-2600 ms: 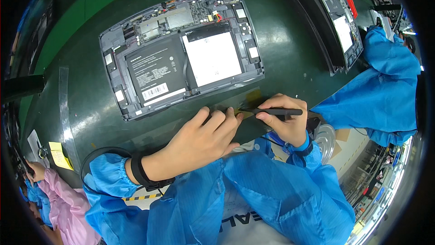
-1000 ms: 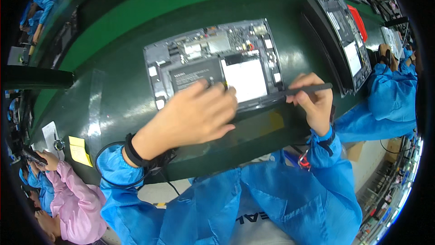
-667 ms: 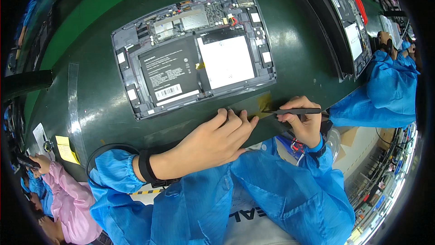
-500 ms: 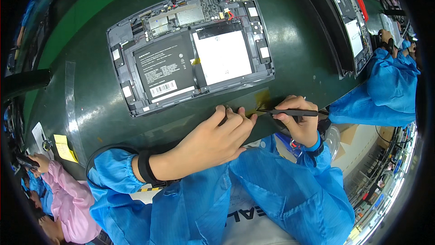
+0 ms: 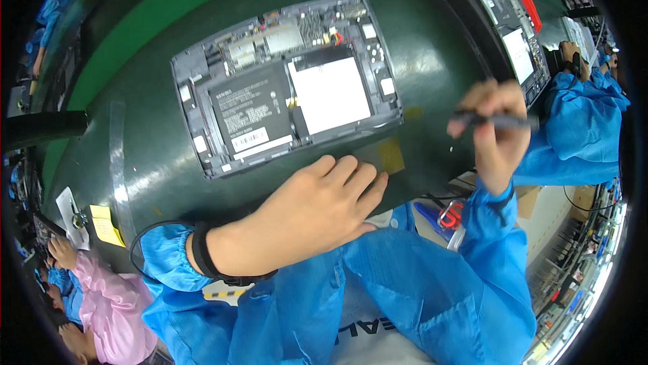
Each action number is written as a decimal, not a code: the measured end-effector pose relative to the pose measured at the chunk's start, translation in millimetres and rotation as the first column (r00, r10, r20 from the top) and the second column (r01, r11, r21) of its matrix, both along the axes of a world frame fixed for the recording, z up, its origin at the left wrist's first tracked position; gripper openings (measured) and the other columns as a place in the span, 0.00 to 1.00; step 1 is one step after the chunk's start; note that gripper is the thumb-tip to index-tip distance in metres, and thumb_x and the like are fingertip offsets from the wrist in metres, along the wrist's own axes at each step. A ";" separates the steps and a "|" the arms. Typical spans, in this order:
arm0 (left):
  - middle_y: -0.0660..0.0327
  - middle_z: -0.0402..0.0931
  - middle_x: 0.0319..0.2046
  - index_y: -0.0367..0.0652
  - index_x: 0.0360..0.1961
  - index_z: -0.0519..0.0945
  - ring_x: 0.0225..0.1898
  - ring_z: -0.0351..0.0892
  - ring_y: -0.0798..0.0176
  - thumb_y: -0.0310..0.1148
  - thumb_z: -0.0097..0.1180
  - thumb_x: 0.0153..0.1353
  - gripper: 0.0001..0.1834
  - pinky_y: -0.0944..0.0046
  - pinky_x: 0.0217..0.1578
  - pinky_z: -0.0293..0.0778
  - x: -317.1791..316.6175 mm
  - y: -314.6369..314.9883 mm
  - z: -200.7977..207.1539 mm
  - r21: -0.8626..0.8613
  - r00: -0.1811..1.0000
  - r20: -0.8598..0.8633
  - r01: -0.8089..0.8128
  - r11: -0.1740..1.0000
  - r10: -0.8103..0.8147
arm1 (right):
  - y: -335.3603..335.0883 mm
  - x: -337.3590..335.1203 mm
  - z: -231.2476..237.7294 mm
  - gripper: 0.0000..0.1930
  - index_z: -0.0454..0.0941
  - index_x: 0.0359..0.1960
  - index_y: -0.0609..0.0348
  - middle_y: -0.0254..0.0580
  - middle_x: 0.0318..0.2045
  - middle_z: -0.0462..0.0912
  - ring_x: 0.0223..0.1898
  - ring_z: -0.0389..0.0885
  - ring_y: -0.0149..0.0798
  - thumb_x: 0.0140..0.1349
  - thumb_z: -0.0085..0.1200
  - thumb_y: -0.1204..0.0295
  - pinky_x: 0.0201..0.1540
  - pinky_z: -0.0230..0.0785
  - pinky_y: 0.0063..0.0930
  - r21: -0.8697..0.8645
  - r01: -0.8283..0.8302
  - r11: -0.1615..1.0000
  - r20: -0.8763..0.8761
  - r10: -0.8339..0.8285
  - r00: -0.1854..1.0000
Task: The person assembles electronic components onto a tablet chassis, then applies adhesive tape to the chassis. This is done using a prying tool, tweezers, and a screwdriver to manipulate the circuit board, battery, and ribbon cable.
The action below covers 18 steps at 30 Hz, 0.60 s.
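Now left hand [image 5: 317,206] spread flat just below opened tablet [image 5: 287,85], right hand [image 5: 493,129] pinching dark tool [image 5: 496,121], probably tweezers, raised beside it.

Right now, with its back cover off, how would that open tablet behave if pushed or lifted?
The open tablet lies flat and wide on the green mat, so it would likely slide, not tip. Its circuit boards and battery are bare, so probably fragile to touch. The frame looks stiff, not floppy.
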<state>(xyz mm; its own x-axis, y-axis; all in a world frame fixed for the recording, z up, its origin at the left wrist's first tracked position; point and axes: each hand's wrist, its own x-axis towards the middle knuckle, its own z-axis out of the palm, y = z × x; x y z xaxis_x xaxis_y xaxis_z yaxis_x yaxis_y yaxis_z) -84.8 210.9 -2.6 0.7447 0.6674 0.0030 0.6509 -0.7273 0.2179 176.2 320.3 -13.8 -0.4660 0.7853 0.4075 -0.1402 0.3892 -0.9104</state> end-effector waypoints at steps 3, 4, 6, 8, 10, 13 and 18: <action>0.59 0.75 0.41 0.41 0.50 0.82 0.40 0.75 0.55 0.44 0.66 0.61 0.21 0.58 0.36 0.74 -18.8 38.9 22.0 0.020 0.956 0.266 -0.135 0.991 0.125 | 66.6 -38.8 7.5 0.13 0.75 0.53 0.65 0.46 0.46 0.83 0.42 0.83 0.33 0.74 0.59 0.70 0.41 0.75 0.25 -0.013 -0.030 0.999 0.009 0.030 1.000; 0.57 0.75 0.43 0.41 0.52 0.82 0.42 0.75 0.53 0.43 0.66 0.61 0.22 0.56 0.40 0.74 -22.0 54.1 18.1 0.085 0.930 0.304 -0.241 0.967 0.205 | 83.5 -50.6 8.7 0.15 0.74 0.57 0.65 0.44 0.45 0.84 0.41 0.84 0.32 0.74 0.59 0.71 0.40 0.74 0.25 -0.053 -0.032 0.998 0.024 0.033 0.999; 0.53 0.75 0.48 0.40 0.56 0.81 0.48 0.73 0.48 0.42 0.66 0.61 0.25 0.51 0.47 0.74 -31.0 79.9 2.0 0.203 0.892 0.309 -0.402 0.893 0.331 | 115.0 -77.7 -3.0 0.20 0.70 0.63 0.66 0.42 0.44 0.85 0.40 0.85 0.31 0.74 0.59 0.72 0.38 0.73 0.23 -0.101 -0.039 0.994 0.027 0.041 0.999; 0.48 0.72 0.58 0.40 0.62 0.79 0.56 0.70 0.43 0.44 0.68 0.60 0.31 0.48 0.57 0.71 -44.3 88.7 -16.3 0.220 0.886 0.232 -0.450 0.866 0.401 | 129.8 -105.2 -21.1 0.26 0.62 0.69 0.67 0.40 0.39 0.87 0.37 0.85 0.31 0.75 0.58 0.72 0.38 0.72 0.22 -0.113 -0.019 0.993 0.043 0.023 0.999; 0.49 0.70 0.61 0.43 0.64 0.78 0.59 0.68 0.43 0.44 0.67 0.62 0.31 0.47 0.60 0.69 -46.0 92.5 -25.7 0.177 0.882 0.273 -0.439 0.881 0.384 | 131.3 -113.8 -45.3 0.27 0.62 0.70 0.66 0.41 0.41 0.87 0.36 0.82 0.29 0.76 0.56 0.71 0.40 0.72 0.22 -0.135 0.045 0.990 -0.011 -0.047 0.999; 0.50 0.70 0.62 0.46 0.63 0.81 0.61 0.66 0.42 0.42 0.67 0.62 0.28 0.46 0.62 0.68 -48.6 89.6 -24.6 0.108 0.863 0.333 -0.436 0.893 0.381 | 127.9 -116.8 -51.3 0.27 0.62 0.70 0.67 0.42 0.40 0.88 0.35 0.81 0.27 0.76 0.57 0.71 0.41 0.74 0.23 -0.179 0.068 0.982 0.006 -0.068 0.998; 0.54 0.74 0.56 0.47 0.56 0.86 0.55 0.69 0.46 0.38 0.68 0.60 0.22 0.48 0.58 0.70 -45.9 89.3 -28.4 0.118 0.883 0.379 -0.344 0.932 0.278 | 121.4 -125.6 -42.2 0.24 0.70 0.64 0.68 0.42 0.38 0.88 0.33 0.81 0.26 0.73 0.62 0.68 0.39 0.74 0.22 -0.227 0.044 0.973 -0.028 -0.052 0.998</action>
